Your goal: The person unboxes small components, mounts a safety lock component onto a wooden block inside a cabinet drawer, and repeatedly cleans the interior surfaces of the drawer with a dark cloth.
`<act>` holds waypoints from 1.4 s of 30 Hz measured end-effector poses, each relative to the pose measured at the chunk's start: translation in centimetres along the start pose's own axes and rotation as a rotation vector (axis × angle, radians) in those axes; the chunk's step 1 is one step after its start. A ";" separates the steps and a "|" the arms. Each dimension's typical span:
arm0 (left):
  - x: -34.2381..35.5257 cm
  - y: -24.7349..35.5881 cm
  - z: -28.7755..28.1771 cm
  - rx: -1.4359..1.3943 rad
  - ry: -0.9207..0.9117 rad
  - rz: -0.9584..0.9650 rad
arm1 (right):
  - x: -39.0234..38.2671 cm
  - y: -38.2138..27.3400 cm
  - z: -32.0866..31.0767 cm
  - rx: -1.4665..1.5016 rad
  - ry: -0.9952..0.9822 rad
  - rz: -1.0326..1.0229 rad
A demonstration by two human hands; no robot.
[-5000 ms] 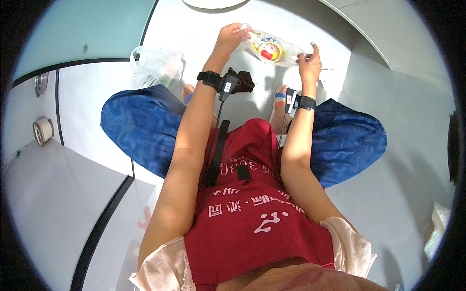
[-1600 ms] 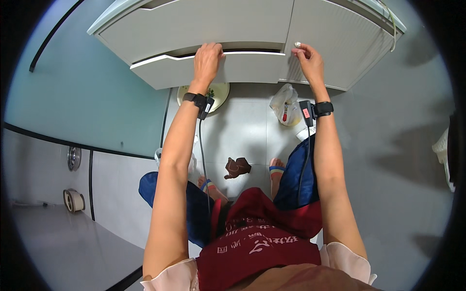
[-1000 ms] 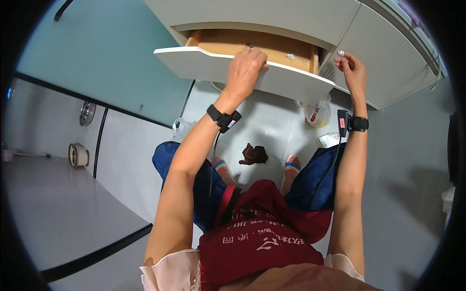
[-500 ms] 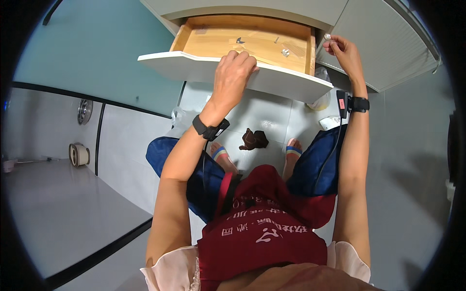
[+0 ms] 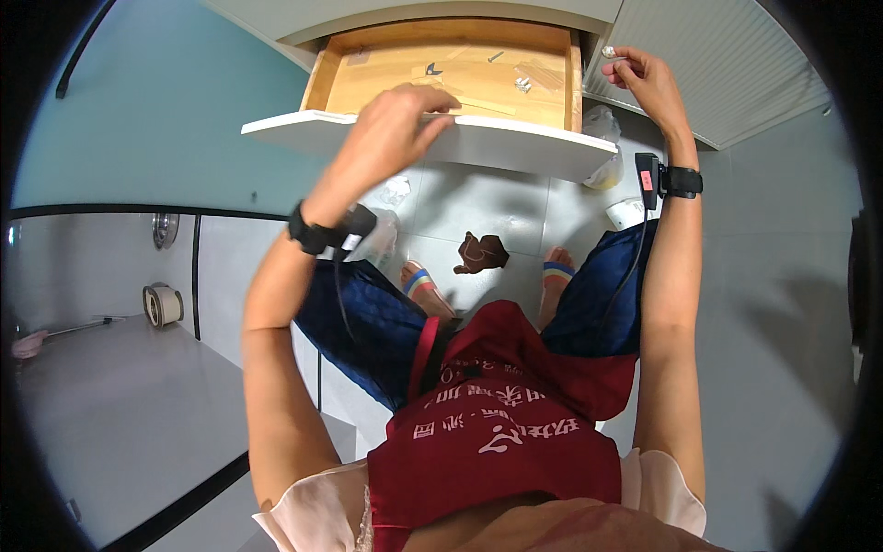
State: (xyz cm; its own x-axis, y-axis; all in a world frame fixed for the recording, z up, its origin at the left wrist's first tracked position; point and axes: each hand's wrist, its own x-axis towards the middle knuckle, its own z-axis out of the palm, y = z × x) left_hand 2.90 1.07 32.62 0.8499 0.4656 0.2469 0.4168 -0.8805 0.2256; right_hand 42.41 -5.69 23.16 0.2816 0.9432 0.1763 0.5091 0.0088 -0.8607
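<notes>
A pulled-out wooden drawer (image 5: pixel 460 41) with a white front panel (image 5: pixel 515 143) lies ahead of me. Over the panel's top edge, left of its middle, is my left hand (image 5: pixel 391 129); its fingers reach toward the drawer's inside, with the thumb apart and nothing visible in them. To the drawer's right, my right hand (image 5: pixel 651 87) pinches a small shiny whitish piece (image 5: pixel 608 51) at the fingertips, too small to name. Inside the drawer lie a similar shiny piece (image 5: pixel 522 85), a small dark angled piece (image 5: pixel 433 69) and a screw-like bit (image 5: pixel 496 56).
A ribbed pale cabinet door (image 5: pixel 708 69) stands at the right. Below the drawer, a brown cloth (image 5: pixel 481 252) lies on the tiled floor between my feet. Plastic bags (image 5: pixel 602 138) sit under the drawer's right end. Frosted glass (image 5: pixel 175 120) rises at the left.
My left hand has moved left along the drawer front, and its fingers have loosened from the panel's edge. My right hand keeps its pinch beside the drawer. The view has shifted slightly.
</notes>
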 end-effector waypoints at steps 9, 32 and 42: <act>12.4 -1.5 -4.7 -0.120 -0.462 0.016 | -0.2 -1.9 0.7 -0.106 -0.038 -0.095; 15.2 -0.3 3.6 -0.912 -0.625 0.088 | -1.6 -4.7 -0.5 -0.053 -0.045 -0.050; 5.1 1.4 0.6 -1.079 0.037 -0.072 | -0.5 -2.8 1.7 0.103 -0.150 -0.099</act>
State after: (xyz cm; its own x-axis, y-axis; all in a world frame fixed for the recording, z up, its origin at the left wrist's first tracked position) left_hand 8.04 2.17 33.66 0.8169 0.5316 0.2238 -0.0537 -0.3163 0.9471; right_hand 39.44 -5.60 24.71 0.1059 0.9748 0.1962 0.4403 0.1309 -0.8883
